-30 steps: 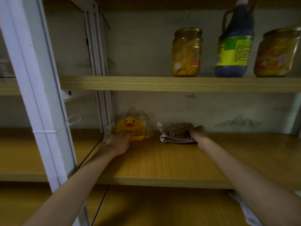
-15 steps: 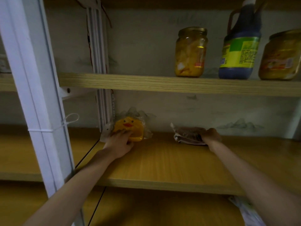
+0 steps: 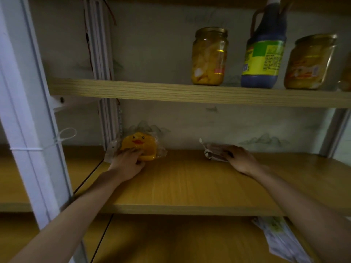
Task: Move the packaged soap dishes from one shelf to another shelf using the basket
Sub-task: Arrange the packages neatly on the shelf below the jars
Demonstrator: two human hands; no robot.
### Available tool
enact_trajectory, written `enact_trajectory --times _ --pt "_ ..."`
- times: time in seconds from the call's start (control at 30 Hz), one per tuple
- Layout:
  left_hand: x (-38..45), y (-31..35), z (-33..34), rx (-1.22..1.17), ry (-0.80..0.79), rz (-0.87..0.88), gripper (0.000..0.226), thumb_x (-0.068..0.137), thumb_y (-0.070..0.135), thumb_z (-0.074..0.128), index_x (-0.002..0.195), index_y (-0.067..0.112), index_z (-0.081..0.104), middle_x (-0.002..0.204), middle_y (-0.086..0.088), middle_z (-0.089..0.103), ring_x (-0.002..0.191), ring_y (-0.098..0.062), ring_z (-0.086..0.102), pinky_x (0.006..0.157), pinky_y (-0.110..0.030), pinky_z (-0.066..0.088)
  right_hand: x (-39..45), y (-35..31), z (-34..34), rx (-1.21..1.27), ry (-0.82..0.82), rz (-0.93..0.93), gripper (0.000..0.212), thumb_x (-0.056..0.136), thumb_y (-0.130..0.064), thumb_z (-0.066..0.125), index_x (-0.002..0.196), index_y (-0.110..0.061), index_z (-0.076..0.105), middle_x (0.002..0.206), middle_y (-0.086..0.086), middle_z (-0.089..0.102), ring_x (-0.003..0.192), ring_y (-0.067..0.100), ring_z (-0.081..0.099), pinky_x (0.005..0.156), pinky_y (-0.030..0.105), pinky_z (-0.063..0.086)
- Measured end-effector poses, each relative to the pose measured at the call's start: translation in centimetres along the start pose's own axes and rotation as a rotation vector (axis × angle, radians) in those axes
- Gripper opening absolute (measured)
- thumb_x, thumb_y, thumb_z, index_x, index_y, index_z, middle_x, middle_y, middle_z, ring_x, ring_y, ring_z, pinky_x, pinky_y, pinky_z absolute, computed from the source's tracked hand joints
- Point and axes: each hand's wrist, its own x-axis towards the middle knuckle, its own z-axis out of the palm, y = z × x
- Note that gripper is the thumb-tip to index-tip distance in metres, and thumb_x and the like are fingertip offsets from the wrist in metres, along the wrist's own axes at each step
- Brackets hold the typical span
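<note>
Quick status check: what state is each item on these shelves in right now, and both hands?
yellow duck soap dish: in clear wrap, on middle shelf, propped against back wall.
dark soap dish packet: lying flat on middle shelf.
left hand: fingers resting on the duck dish.
right hand: gripping the dark packet.
two glass jars: upright, lids on.
sauce bottle: upright, capped.

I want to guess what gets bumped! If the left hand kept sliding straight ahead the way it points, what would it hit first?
The left hand already touches the yellow duck-faced soap dish in clear plastic wrap. It would push that first, probably toward the pale back wall just behind; depth is unclear.
</note>
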Motion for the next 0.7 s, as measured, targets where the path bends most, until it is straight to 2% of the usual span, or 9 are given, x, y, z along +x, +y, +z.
enact_trajectory --times 0.2,0.33,0.43,0.53,0.63,0.7 --pt "-0.3 0.3 -0.4 0.002 -0.016 -0.005 0.050 0.098 0.043 0.047 0.147 0.031 0.045 0.151 0.003 0.046 0.136 -0.024 0.046 0.106 -0.040 0.039 -2.1 -1.4 -0.4 0.062 0.017 -0.037 0.050 0.103 -0.054 0.032 0.143 -0.032 0.053 0.148 -0.005 0.052 0.132 0.019 0.052 0.105 0.041 0.046" --pt "-0.5 0.4 -0.8 -0.003 -0.024 0.006 0.055 0.096 0.048 0.046 0.149 0.031 0.042 0.153 0.002 0.045 0.136 -0.026 0.046 0.108 -0.041 0.039 -4.6 -1.7 -0.9 0.005 0.005 0.000 0.056 0.097 -0.057 0.039 0.145 -0.031 0.047 0.149 0.002 0.051 0.130 0.028 0.054 0.104 0.046 0.047" --pt "-0.8 1.0 -1.5 0.039 -0.014 -0.002 0.061 0.096 0.055 0.043 0.151 0.029 0.039 0.154 -0.001 0.044 0.138 -0.030 0.044 0.111 -0.043 0.035 -6.8 -2.4 -1.7 0.007 -0.006 0.025 0.046 0.101 -0.044 0.052 0.143 -0.026 0.052 0.148 0.002 0.052 0.134 0.026 0.050 0.106 0.045 0.044" --pt "-1.6 2.1 -2.3 0.050 -0.029 0.024 0.061 0.096 0.059 0.042 0.149 0.028 0.039 0.154 -0.003 0.042 0.138 -0.031 0.043 0.111 -0.046 0.034 -9.1 -3.0 -2.5 0.009 -0.006 0.026 0.042 0.101 -0.040 0.054 0.141 -0.027 0.053 0.149 0.000 0.049 0.138 0.023 0.045 0.112 0.047 0.037" --pt "-3.1 4.3 -2.8 -0.085 -0.005 0.079 0.056 0.097 0.057 0.043 0.146 0.028 0.045 0.153 -0.004 0.044 0.139 -0.030 0.041 0.112 -0.046 0.031 -11.5 -3.3 -3.5 0.044 -0.025 0.002 0.036 0.102 -0.037 0.055 0.137 -0.029 0.055 0.144 -0.001 0.050 0.134 0.021 0.046 0.112 0.047 0.037" --pt "-4.4 6.5 -3.2 -0.154 0.019 0.140 0.055 0.097 0.059 0.039 0.142 0.029 0.049 0.147 -0.004 0.051 0.133 -0.028 0.048 0.110 -0.047 0.038 -13.1 -3.3 -4.4 0.055 -0.011 -0.013 0.032 0.101 -0.033 0.056 0.133 -0.028 0.058 0.139 -0.002 0.052 0.128 0.019 0.051 0.108 0.043 0.042"
